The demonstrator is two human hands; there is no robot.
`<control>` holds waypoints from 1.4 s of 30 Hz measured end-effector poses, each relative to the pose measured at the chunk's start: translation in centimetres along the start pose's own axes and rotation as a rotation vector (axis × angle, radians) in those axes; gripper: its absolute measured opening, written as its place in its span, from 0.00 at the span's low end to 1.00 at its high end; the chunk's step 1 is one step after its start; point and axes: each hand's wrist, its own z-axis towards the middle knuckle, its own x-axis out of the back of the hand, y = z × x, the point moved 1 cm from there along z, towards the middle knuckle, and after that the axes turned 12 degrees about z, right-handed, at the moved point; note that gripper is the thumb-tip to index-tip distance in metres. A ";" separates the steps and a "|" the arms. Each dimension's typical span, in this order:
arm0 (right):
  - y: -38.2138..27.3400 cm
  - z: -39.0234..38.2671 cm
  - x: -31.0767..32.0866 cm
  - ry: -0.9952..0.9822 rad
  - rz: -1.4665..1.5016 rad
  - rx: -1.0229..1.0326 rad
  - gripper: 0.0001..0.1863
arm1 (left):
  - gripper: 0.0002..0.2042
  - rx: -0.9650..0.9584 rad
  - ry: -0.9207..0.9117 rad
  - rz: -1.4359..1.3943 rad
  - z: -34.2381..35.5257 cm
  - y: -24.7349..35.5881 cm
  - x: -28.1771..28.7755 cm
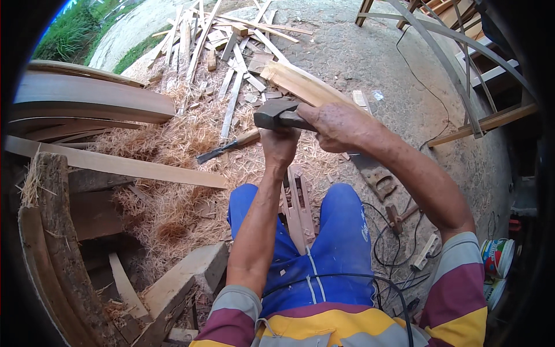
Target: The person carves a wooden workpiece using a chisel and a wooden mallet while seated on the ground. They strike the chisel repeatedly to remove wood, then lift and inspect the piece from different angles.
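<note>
My right hand [335, 130] is closed on a dark metal hammer [272, 115] near its head, at the upper middle of the view. My left hand [280, 147] is just below the hammer head, fingers curled; what it holds is hidden behind the tool. Between my knees lies a slotted wooden piece [300, 214]. A chisel with a wooden handle [228, 148] rests on the shavings left of my hands. A handsaw [376, 179] and a second hammer [399, 217] lie to the right of my knees.
Shavings [144, 139] and offcuts [196, 40] cover the ground ahead. Long planks [92, 104] and a rough timber [58, 231] stand left. A wooden frame [485, 121] stands at upper right. Cables [381, 257], a power strip [425, 251] and paint cans [494, 257] are at right.
</note>
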 end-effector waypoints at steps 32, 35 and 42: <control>1.7 6.5 5.2 -0.027 0.212 0.014 0.18 | 0.07 0.190 0.058 0.200 0.5 -3.1 0.6; 2.1 8.8 5.5 0.279 0.206 0.116 0.20 | 0.10 0.425 -0.002 0.284 2.7 -7.6 0.3; 2.2 7.8 -0.7 -0.193 -0.026 0.090 0.18 | 0.15 0.395 0.011 0.377 0.9 -5.9 0.1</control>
